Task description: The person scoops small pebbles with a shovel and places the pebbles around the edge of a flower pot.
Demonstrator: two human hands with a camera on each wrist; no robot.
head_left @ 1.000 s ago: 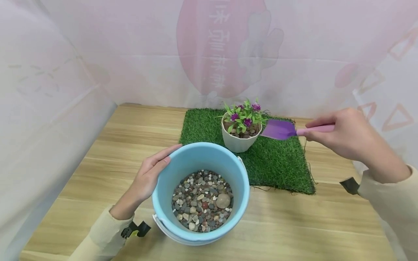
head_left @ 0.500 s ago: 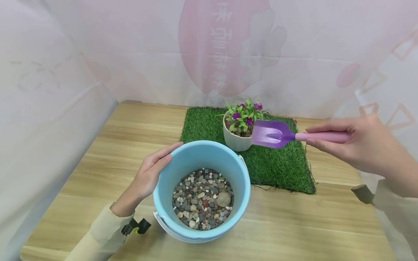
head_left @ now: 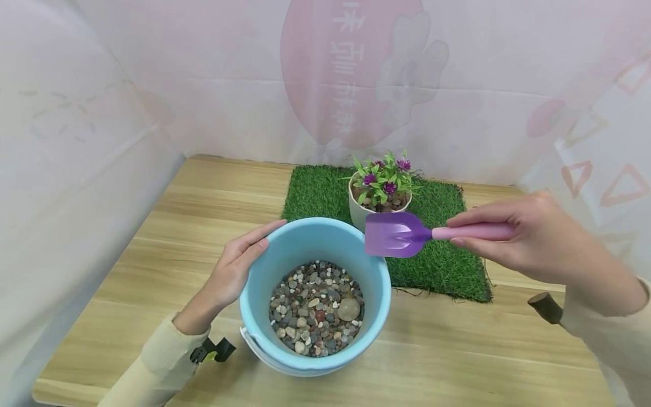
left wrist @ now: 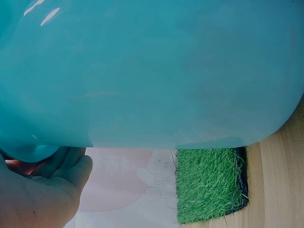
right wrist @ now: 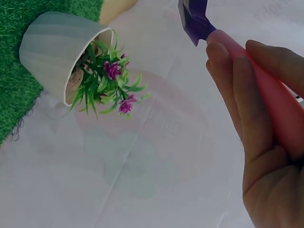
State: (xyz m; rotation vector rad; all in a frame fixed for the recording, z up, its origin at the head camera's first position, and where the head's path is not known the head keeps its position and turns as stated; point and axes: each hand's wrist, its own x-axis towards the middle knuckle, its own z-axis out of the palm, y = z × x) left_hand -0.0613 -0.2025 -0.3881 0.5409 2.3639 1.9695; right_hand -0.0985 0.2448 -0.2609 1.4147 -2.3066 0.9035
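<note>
My left hand (head_left: 233,270) holds the light blue bucket (head_left: 311,240) by the left of its rim, thumb at the edge. Pebbles (head_left: 317,308) of mixed colours cover the bucket's bottom. The handle of a purple trowel (head_left: 396,236) is gripped by my right hand (head_left: 534,240), with thumb and fingers along the pink handle. Its blade looks bare and overlaps the bucket's right rim in the head view. Behind it stands a white flowerpot (head_left: 359,213) with purple flowers and stones on top. In the right wrist view, the flowerpot (right wrist: 54,50) appears apart from the trowel's handle (right wrist: 273,90).
A green artificial-grass mat (head_left: 432,268) lies under the flowerpot on the wooden table (head_left: 168,226). The bucket's white handle (head_left: 261,356) hangs down at its front left. Printed pale cloth (head_left: 218,102) surrounds the table at the back and sides.
The trowel has moved from beside the flowerpot's rim, left and toward me, to the bucket's right rim, its blade turning to show more of its face. The left hand stays on the bucket.
</note>
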